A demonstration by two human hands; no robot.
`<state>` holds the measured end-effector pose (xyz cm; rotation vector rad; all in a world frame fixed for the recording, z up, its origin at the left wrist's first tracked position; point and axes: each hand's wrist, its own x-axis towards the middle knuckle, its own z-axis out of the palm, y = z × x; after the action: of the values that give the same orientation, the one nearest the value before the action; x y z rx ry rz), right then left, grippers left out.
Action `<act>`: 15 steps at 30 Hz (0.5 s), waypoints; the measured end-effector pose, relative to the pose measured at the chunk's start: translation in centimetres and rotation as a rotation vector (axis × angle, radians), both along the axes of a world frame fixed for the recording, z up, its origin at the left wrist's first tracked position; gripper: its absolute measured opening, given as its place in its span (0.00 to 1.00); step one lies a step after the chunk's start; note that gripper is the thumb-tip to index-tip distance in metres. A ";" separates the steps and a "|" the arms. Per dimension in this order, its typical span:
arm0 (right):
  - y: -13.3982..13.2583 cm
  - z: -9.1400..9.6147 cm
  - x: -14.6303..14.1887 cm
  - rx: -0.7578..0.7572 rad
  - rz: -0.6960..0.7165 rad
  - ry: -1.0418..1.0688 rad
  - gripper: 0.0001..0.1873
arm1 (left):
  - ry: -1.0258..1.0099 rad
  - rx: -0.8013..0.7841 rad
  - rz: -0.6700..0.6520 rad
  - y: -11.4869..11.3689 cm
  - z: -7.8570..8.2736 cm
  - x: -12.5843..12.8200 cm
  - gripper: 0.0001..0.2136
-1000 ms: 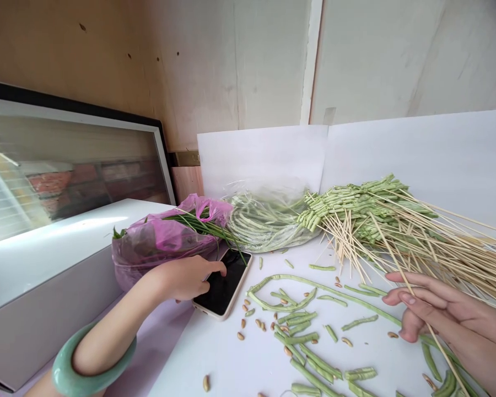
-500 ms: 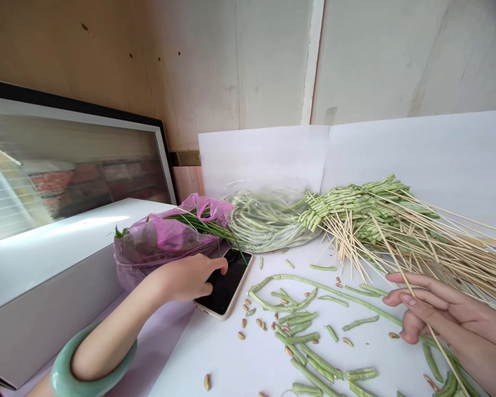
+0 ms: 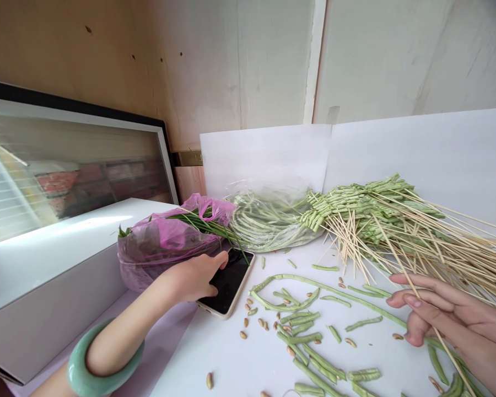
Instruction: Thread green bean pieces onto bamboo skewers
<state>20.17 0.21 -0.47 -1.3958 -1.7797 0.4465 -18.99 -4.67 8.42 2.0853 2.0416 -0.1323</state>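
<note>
My left hand (image 3: 196, 275), with a green jade bangle (image 3: 103, 361) on the wrist, rests on a smartphone (image 3: 230, 282) lying screen-up on the white table (image 3: 231, 358); the index finger touches the dark screen near its top edge and the other fingers are curled. My right hand (image 3: 446, 317) hovers at the right with fingers stretched out, a thin bamboo skewer (image 3: 421, 306) lying between them. Long green beans (image 3: 310, 284) and cut bean pieces lie between the hands.
A pink plastic bag (image 3: 165, 242) of greens sits behind the phone. A clear bag of long beans (image 3: 268, 220) and a pile of bean-wrapped skewers (image 3: 397, 220) lie at the back. Loose seeds dot the table. A white box (image 3: 45, 264) stands left.
My left index finger has slid slightly up the phone screen toward its top edge. The right hand stays in nearly the same pose with the skewer.
</note>
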 end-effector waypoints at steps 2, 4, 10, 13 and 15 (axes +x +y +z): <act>0.0 0.0 0.0 0.012 0.004 0.001 0.31 | 0.019 0.019 0.000 -0.1 0.2 0.1 0.15; 0.0 0.0 0.0 0.017 -0.001 0.007 0.31 | 0.036 0.018 0.000 -0.1 0.3 0.1 0.15; 0.1 -0.5 0.5 0.003 0.017 -0.007 0.31 | -0.004 -0.047 0.032 -0.1 0.0 0.2 0.19; 0.1 -0.4 0.5 -0.014 0.016 0.008 0.31 | 0.004 -0.045 0.024 -0.1 0.0 0.4 0.20; 0.1 -0.3 0.3 -0.012 0.014 0.015 0.31 | 0.017 -0.036 0.046 -0.1 0.2 0.5 0.17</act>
<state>20.48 0.33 -0.80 -1.3854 -1.7788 0.4749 -18.51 -4.76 8.59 2.0213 2.0801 -0.1782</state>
